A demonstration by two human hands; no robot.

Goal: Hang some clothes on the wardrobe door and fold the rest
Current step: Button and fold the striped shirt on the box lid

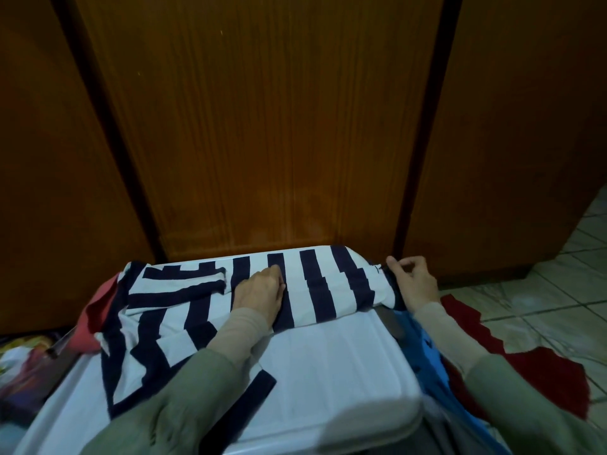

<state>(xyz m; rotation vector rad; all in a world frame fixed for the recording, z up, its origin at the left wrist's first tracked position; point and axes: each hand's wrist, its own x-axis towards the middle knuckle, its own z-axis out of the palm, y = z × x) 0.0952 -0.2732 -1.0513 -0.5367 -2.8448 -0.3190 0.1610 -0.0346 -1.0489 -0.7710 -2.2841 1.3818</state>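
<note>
red cloth off the left edge (90, 310): bunched up beside the shirt, looks like it's waiting its turn
striped shirt (315, 284): navy and white, spread over the far half of the white padded board (328, 366), with one end trailing down toward the near left corner
step: I'd say we're mid-fold on this one, sleeve already tucked across at the far left, nothing hanging on the wardrobe door (262, 126) behind it
left hand (261, 290): lying flat on the middle of the shirt, fingers straight and together, pinning the fabric down, forearm angling in from the near edge
right hand (412, 277): out at the board's far right corner, thumb and fingertips pinching the shirt's right edge, other fingers loosely curled
next move: probably needs that pinched edge carried over toward the left hand while the palm keeps everything from sliding
blue cloth (433, 353) and dark red cloth (512, 349): draped off the right edge over the tiled floor (558, 267)
</note>
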